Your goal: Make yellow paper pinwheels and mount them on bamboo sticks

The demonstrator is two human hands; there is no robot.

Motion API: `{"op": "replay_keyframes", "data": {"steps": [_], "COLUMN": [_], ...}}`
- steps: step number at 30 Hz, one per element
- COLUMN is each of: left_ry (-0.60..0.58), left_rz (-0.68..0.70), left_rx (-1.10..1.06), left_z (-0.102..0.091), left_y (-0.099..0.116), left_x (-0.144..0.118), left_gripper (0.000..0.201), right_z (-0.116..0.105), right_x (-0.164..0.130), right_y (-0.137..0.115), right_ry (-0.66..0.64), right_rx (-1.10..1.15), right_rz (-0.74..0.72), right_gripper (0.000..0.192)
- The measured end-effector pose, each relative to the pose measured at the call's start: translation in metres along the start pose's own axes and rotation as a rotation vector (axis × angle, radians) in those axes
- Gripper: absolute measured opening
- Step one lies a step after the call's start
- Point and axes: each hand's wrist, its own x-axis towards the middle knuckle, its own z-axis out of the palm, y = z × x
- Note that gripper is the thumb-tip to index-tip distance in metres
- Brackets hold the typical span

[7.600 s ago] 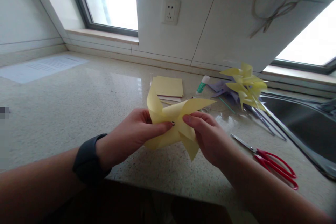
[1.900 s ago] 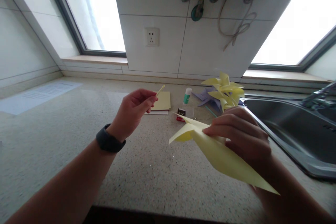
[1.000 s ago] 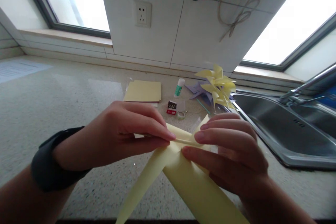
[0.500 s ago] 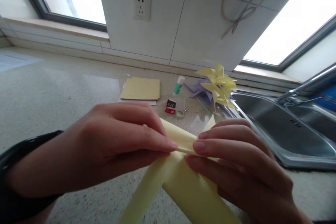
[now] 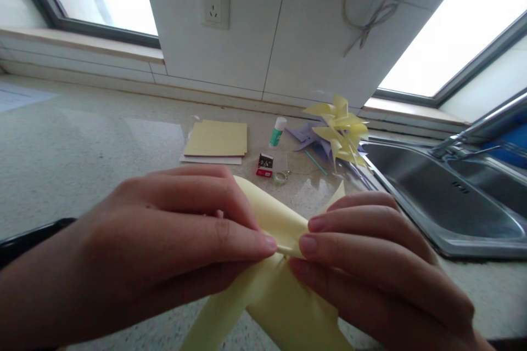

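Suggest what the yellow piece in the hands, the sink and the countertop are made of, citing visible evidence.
Yellow piece: probably paper or card, matt, judging by its thin edges and smooth bends.
Sink: apparently stainless steel, satiny, from its grey metallic sheen.
Countertop: perhaps stone or a composite, polished, since it is speckled and reflects light.

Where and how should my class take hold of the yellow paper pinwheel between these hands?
Pinch the yellow paper pinwheel beside its centre, coming from the right, as the right hand does. The left hand, holding the thin stick, takes up the left side, and the curved blades look flimsy, so gripping them farther out would probably crease them.
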Motion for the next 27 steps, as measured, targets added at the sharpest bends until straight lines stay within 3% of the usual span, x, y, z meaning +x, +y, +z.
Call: {"op": "replay_keyframes", "data": {"steps": [2, 6, 8, 14, 17, 27], "left_ry": [0.0, -0.008, 0.007, 0.021, 0.011, 0.031], "left_rz": [-0.003, -0.005, -0.006, -0.012, -0.014, -0.02], "left_rx": [-0.001, 0.0, 0.002, 0.01, 0.014, 0.013], "left_z": [0.0, 0.0, 0.0, 0.001, 0.001, 0.002], "left_y": [0.0, 0.001, 0.002, 0.0, -0.001, 0.001], "left_x": [0.0, -0.002, -0.002, -0.001, 0.0, 0.001], "left_gripper": [0.018, 0.02, 0.022, 0.023, 0.023, 0.02], "right_z": [0.003, 0.005, 0.004, 0.003, 0.003, 0.006], "right_x": [0.002, 0.001, -0.003, -0.01, -0.009, -0.009], "right_y": [-0.003, -0.005, -0.003, 0.002, 0.005, 0.005], "right_ry": [0.127, 0.124, 0.082, 0.077, 0.044, 0.125], "right_rx": [0.057, 0.105, 0.133, 0.156, 0.156, 0.136], "right_rz": [0.059, 0.162, 0.1, 0.149, 0.104, 0.02], "right_gripper": [0.024, 0.016, 0.013, 0.011, 0.01, 0.013]}}
